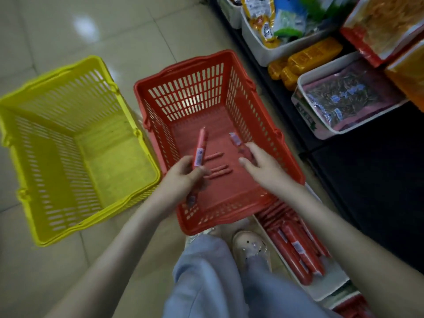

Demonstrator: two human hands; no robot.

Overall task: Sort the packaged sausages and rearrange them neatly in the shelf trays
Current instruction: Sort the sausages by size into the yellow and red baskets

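"Hands first — what are they on?"

"On my feed the left hand (183, 174) has fingers and thumb wrapped round the lower half of a pink plastic-wrapped sausage stick (201, 145), which stands nearly upright over the floor of the red slotted plastic basket (263, 125). The right hand (261, 164) reaches into the same basket from the other side. Its fingers curl over a second wrapped sausage stick (236, 140), whose labelled end pokes out past the fingertips. That one is blurred, so I can't tell how tight the grip is."

"Anything loose?"

"A few thin pink sausages (219, 168) lie flat on the basket floor between the two hands, roughly parallel. A yellow slotted plastic basket (68, 157) stands just beside the red one, to its left."

"And the trays?"

"A white plastic tray (321, 292) sits low beneath the right forearm — its far end hidden behind the red basket's near corner — packed with long red wrapped sausages (298, 249) lying side by side. More white trays (263, 51) of mixed packets line the dark shelf (367, 168) on the right."
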